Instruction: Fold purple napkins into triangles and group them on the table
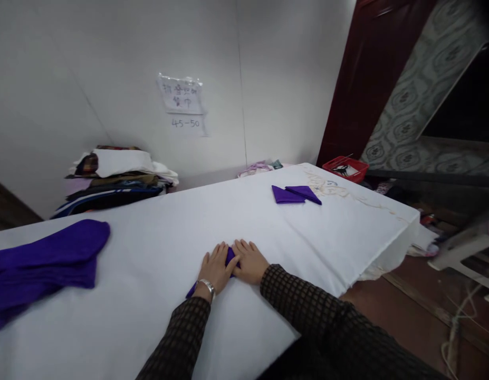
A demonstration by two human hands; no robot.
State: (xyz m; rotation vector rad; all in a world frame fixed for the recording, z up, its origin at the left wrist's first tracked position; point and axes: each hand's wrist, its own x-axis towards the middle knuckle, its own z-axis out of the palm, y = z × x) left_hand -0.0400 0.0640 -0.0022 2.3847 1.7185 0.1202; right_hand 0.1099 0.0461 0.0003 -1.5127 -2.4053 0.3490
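Note:
A small folded purple napkin (230, 255) lies on the white-covered table, mostly hidden under my hands. My left hand (216, 269), with a metal watch on the wrist, rests flat across it, and a purple corner sticks out beside that wrist. Pressed down at its right side is my right hand (248, 261), palm down and fingers stretched out. The two hands nearly touch, the left thumb reaching toward the right hand. Farther right sit two folded purple triangular napkins (287, 195), one overlapping the other. A loose heap of purple cloth (50, 261) lies at the left.
Stacked folded clothes (121, 171) stand behind the table at the left. A red basket (347, 169) is at the far right corner. Handwritten paper (183, 103) hangs on the wall. A white plastic stool (466, 256) and cords are on the right-hand floor.

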